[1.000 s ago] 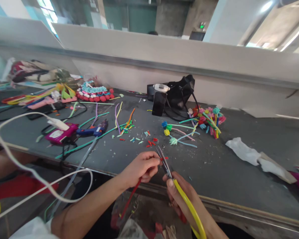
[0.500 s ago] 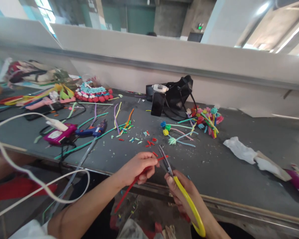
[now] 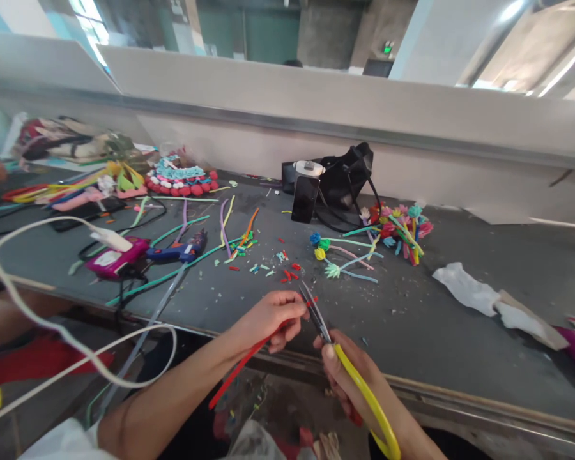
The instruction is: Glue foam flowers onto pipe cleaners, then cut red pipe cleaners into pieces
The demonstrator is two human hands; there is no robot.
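My left hand (image 3: 271,316) pinches a red pipe cleaner (image 3: 242,367) near its tip, and the rest of it slopes down and left below the table edge. My right hand (image 3: 352,370) grips yellow-handled scissors (image 3: 364,396). Their thin metal blades (image 3: 314,310) point up and left and meet the red tip just past my left fingers. Short red cut pieces (image 3: 290,273) lie on the grey table (image 3: 436,319) right behind the blades.
Pipe-cleaner flowers (image 3: 397,231) and loose stems (image 3: 347,259) lie mid-table by a black bag (image 3: 342,185) and a propped phone (image 3: 305,198). A glue gun (image 3: 177,251), a pink device (image 3: 112,260) and a white cable (image 3: 52,326) sit left. Crumpled white paper (image 3: 469,291) lies right.
The red pipe cleaner has slid further down through my left fingers, leaving a shorter tip at the blades. The scissors stay at nearly the same place and angle.
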